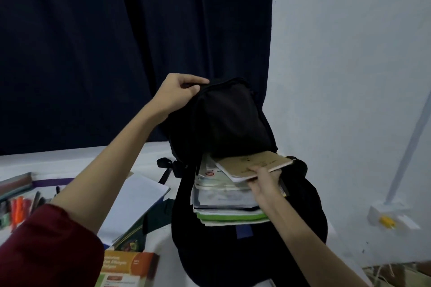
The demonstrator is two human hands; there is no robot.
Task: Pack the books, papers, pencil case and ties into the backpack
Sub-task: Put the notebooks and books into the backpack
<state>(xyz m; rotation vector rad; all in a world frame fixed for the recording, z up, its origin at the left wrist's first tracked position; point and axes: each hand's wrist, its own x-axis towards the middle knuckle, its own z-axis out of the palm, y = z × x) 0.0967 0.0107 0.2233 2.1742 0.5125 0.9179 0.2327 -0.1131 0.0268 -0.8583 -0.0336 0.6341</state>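
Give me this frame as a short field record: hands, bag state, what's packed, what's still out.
left hand: grips the top edge of the black backpack, holding its flap up
right hand: holds a brown notebook, part way into the opening
bag state: open, upright on the white table
packed: stack of books and papers showing in the opening
still out: white papers, orange book, markers, all left of the bag
ties: cannot tell
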